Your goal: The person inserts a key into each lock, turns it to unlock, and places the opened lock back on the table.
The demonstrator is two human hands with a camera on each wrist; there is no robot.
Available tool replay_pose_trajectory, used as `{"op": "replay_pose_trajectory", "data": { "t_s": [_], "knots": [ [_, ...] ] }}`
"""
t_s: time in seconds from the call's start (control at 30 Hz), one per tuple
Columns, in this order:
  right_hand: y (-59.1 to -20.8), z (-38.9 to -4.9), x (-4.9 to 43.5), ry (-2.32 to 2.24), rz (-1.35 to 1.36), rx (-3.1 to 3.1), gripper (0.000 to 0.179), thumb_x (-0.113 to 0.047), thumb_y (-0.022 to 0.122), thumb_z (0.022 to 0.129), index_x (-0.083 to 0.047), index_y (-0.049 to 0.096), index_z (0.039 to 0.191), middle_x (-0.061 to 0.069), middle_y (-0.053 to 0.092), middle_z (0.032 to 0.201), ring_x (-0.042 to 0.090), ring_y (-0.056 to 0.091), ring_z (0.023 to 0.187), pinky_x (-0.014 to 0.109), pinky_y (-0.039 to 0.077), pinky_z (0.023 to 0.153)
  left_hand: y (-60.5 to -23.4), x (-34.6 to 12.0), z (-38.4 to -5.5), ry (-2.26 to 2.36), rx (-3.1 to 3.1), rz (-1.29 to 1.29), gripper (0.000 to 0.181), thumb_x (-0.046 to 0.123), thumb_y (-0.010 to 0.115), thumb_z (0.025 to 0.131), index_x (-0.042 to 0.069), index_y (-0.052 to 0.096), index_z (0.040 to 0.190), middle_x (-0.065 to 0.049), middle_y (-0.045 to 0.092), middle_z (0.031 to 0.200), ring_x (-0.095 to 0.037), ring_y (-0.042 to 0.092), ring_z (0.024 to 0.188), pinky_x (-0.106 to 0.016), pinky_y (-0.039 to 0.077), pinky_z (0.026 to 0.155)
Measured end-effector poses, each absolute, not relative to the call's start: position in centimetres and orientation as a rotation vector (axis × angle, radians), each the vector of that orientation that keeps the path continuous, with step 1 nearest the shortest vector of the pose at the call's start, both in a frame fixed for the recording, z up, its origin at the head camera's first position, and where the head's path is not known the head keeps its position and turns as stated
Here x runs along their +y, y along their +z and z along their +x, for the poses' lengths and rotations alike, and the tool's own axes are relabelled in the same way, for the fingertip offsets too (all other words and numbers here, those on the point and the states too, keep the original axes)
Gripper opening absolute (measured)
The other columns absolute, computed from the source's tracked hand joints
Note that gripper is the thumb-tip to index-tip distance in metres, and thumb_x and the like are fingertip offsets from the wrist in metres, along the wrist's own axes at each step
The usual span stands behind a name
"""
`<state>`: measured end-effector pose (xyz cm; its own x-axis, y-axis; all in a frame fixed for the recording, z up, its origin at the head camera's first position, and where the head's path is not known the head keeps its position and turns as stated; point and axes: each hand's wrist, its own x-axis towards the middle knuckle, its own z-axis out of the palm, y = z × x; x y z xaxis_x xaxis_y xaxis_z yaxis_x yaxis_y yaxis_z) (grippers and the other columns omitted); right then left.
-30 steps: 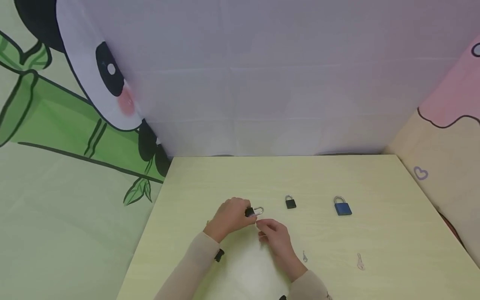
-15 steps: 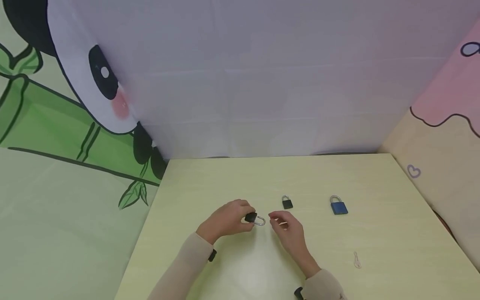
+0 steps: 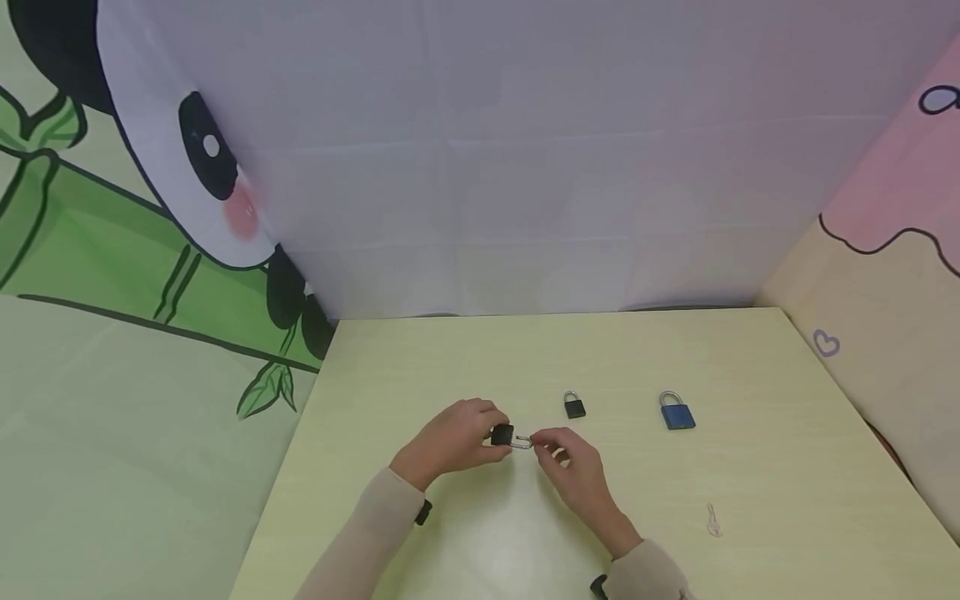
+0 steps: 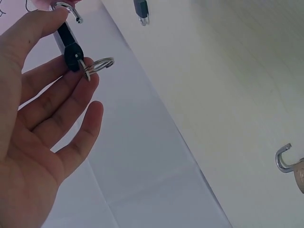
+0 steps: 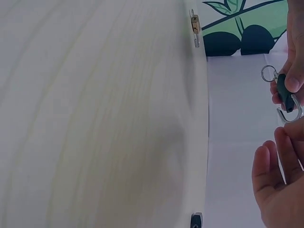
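My left hand (image 3: 456, 435) holds a small black padlock (image 3: 502, 435) above the table, thumb on one side and fingers on the other. Its shackle (image 3: 522, 442) is unlatched and points right. A key with a split ring (image 4: 102, 63) sticks out of the lock's base in the left wrist view. At the shackle's curve, the thumb and index finger of my right hand (image 3: 573, 467) pinch together on the metal. The right hand's other fingers (image 5: 268, 166) are loosely bent.
Behind the hands lie another black padlock (image 3: 574, 407) and a larger blue padlock (image 3: 678, 416), both latched. A small key (image 3: 713, 521) lies at the front right. A brass padlock (image 4: 299, 173) with its shackle unlatched appears in the left wrist view.
My right hand, apart from the padlock half a second ago, has come left to the shackle. My left hand has turned the padlock slightly and keeps its hold.
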<state>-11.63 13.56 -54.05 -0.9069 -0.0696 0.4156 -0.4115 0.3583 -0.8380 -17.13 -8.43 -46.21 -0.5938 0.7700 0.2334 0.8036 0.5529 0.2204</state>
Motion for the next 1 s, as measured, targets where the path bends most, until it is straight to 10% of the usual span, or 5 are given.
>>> {"op": "replay_pose_trajectory", "data": {
  "t_s": [0.67,1.0],
  "knots": [
    [-53.9,-10.9,13.0,1.694,0.314,-2.418,0.015,0.002,0.065,0.09,-0.011,0.068,0.096,-0.01,0.066,0.089,0.01,0.062,0.082,0.027,0.051,0.07,-46.7,-8.1,-17.3,-0.368,-2.592,-1.26,0.024,0.03,0.081,0.081,0.011,0.068,0.087,0.007,0.054,0.07,-0.005,0.042,0.058,-0.022,0.04,0.06],
    [-53.9,-10.9,13.3,1.656,0.341,-2.376,0.019,0.005,0.064,0.088,-0.012,0.068,0.096,0.001,0.068,0.09,0.012,0.062,0.079,0.026,0.051,0.066,-47.5,-8.0,-17.3,-0.174,-2.553,-1.073,0.044,0.042,0.076,0.075,0.019,0.042,0.06,0.012,0.034,0.053,-0.004,0.029,0.046,-0.025,0.033,0.051]
  ]
}}
